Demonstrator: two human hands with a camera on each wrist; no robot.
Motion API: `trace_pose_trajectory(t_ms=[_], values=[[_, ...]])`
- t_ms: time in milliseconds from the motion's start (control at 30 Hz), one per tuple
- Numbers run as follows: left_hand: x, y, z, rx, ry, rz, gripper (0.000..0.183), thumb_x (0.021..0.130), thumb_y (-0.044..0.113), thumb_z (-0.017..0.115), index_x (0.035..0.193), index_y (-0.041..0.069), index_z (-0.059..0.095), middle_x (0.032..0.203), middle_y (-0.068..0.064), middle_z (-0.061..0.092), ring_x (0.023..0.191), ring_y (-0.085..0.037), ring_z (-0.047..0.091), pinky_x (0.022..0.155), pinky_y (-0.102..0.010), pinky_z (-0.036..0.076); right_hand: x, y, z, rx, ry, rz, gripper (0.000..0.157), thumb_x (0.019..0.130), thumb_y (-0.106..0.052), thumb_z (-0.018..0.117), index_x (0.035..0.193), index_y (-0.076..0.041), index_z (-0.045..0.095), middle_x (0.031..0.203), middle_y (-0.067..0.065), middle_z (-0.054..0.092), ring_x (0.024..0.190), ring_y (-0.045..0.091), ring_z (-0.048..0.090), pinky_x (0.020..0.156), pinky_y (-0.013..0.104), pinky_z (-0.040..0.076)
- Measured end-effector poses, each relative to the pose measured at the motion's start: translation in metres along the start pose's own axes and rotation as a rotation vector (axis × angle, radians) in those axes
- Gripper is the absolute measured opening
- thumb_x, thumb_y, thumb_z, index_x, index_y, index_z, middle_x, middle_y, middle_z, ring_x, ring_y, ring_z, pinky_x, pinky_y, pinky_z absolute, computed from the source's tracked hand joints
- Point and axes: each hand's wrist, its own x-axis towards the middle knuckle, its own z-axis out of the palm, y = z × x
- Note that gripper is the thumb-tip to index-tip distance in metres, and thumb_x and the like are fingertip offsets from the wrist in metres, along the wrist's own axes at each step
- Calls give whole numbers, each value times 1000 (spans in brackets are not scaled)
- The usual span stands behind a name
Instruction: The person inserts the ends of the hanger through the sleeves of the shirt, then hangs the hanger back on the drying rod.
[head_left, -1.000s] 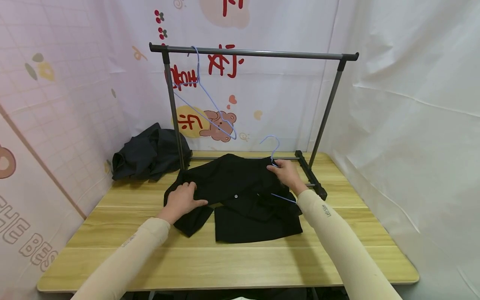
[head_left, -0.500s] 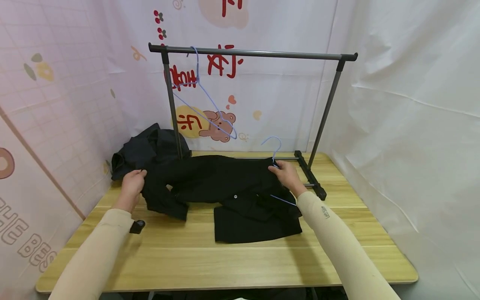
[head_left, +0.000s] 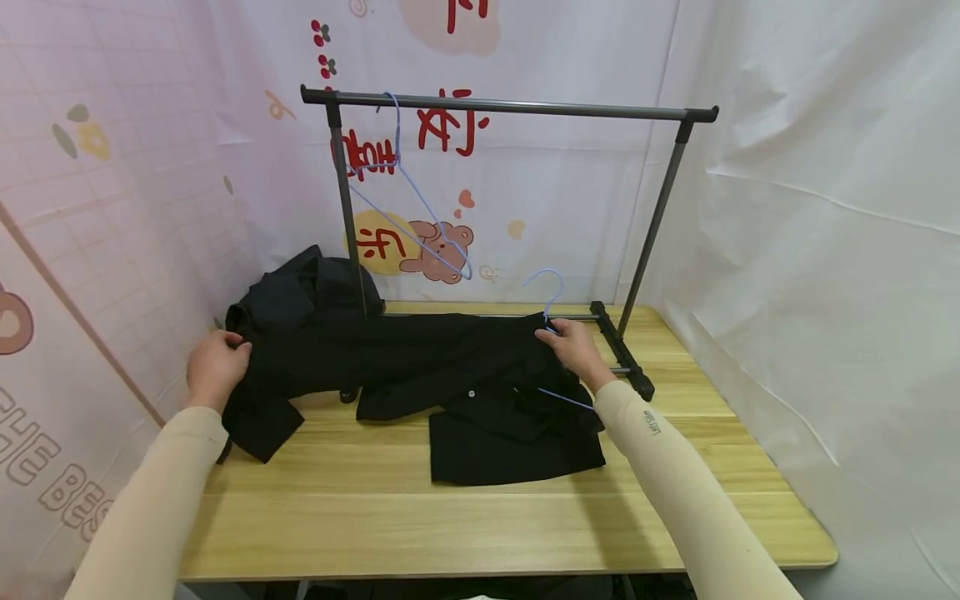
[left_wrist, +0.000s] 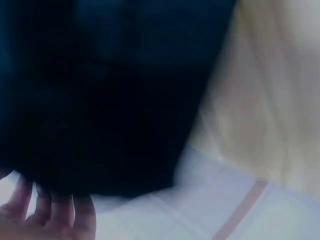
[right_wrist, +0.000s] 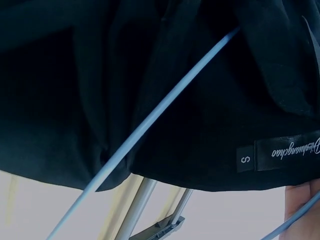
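Note:
A black shirt (head_left: 420, 358) with a white button is stretched sideways over the table in the head view. At its left end my left hand (head_left: 216, 367) pinches the cloth, with dark fabric hanging below the fingers. My right hand (head_left: 576, 350) grips the shirt's upper right part together with a light blue wire hanger (head_left: 561, 287), whose hook sticks up above the cloth. The hanger's bar (right_wrist: 165, 101) crosses the shirt in the right wrist view, near a sewn-in label (right_wrist: 285, 152) marked S. The left wrist view is blurred, with cloth above the fingers (left_wrist: 62, 212).
A garment rack (head_left: 510, 107) stands at the back of the wooden table (head_left: 495, 533). A second blue hanger (head_left: 423, 200) hangs from its left part. Behind the shirt's left end lies a heap of dark clothing (head_left: 307, 287). Curtains (head_left: 810, 250) close in the sides.
My left hand has moved left, from lying on the shirt to pinching its edge, and has drawn that part out to the left. The right hand has stayed at the hanger.

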Motion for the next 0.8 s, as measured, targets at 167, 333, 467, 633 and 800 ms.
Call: trace_pose_trajectory(t_ms=[167,333,467,633,800], values=[[-17,-4,21,48,77,49,34,101,18,52,122,-9,53,105,-30,54,87,-45,55,64,-54,45,1,-3,2,-13,-5,-11,32,99,-32,64,84,-5,59,67,3,43,66,23,45,63,34,37],[-35,2,30,244,-203,80,53,100,45,54,110,-6,56,98,-27,58,80,-40,59,62,-49,46,1,-6,2,-15,-8,-11,28,99,-30,63,94,-3,66,71,4,46,69,24,47,65,35,37],[-46,5,37,401,-519,52,104,88,71,55,133,-21,37,124,-46,45,105,-57,52,85,-61,46,1,-4,1,-17,-9,-7,28,99,-31,63,93,-3,65,71,4,47,69,24,47,65,35,37],[-53,8,45,461,-633,29,102,88,48,69,140,-24,20,132,-51,34,115,-64,42,92,-65,41,1,-1,0,-9,-16,-2,28,99,-31,63,93,-4,65,72,4,49,69,24,48,65,35,38],[-50,11,46,504,-663,77,76,90,10,63,142,-24,20,133,-46,40,117,-61,44,92,-62,43,0,0,0,0,-6,-3,26,99,-30,63,96,-4,68,74,4,53,71,24,49,66,35,40]])
